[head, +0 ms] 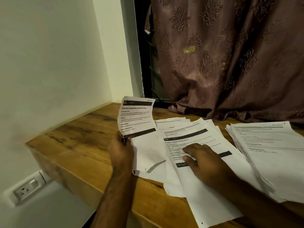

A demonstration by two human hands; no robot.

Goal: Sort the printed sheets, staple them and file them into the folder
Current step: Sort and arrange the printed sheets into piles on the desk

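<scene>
My left hand (pixel 120 152) grips the lower edge of a printed sheet (pixel 136 116), which stands up curled above the wooden table (pixel 79 142). My right hand (pixel 202 160) lies with relaxed fingers on another printed sheet headed with bold text (pixel 205 191), at the middle of the table. Under and around that sheet are several loose sheets (pixel 179 127), fanned out unevenly. A thicker stack of printed sheets (pixel 266 150) lies at the right. No stapler or folder is in view.
A pale wall (pixel 57 63) closes the table's left side. A brown patterned curtain (pixel 230 55) hangs behind, its hem resting on the table's back edge. A wall socket (pixel 28 190) sits below the table at lower left.
</scene>
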